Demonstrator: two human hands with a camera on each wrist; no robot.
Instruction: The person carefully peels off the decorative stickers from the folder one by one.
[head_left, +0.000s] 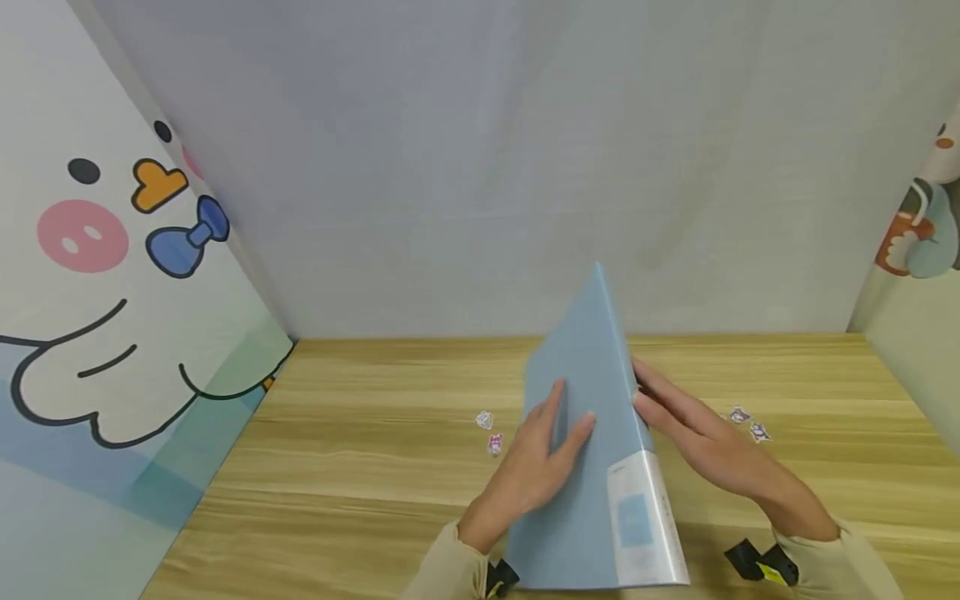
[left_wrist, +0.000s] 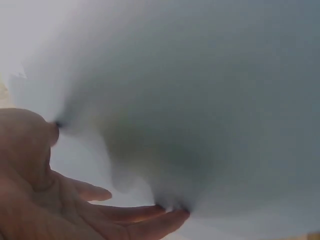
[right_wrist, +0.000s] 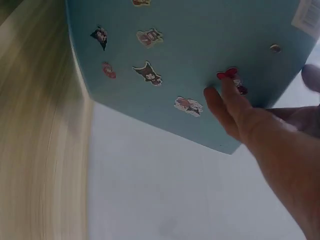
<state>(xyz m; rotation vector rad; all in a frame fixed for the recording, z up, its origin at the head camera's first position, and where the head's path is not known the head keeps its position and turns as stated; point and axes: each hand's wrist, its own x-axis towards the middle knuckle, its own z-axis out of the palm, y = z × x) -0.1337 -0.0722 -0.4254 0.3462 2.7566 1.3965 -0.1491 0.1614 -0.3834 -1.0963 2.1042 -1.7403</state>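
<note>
Evidently, you're steadying the blue folder [head_left: 602, 454] upright toward the tabletop [head_left: 337, 467]'s near edge, pressing your left hand [head_left: 531, 465], fingers spread, against one cover while your right hand [head_left: 712, 447], fingers straight, is bracing the stickered side [right_wrist: 190, 55].

A wood-grained table [head_left: 337, 500] ran back to a pale, faintly creased curtain [head_left: 465, 167]. On the left stood a white panel [head_left: 135, 333] printed with a cartoon: black eyes, an orange beak [head_left: 156, 187], a pink oval [head_left: 82, 236] bearing two pale spots, and a blue bow [head_left: 198, 234]. The panel on the right [head_left: 918, 342] carried an orange, white and blue print [head_left: 917, 233], partly cut off by the view's edge.
</note>
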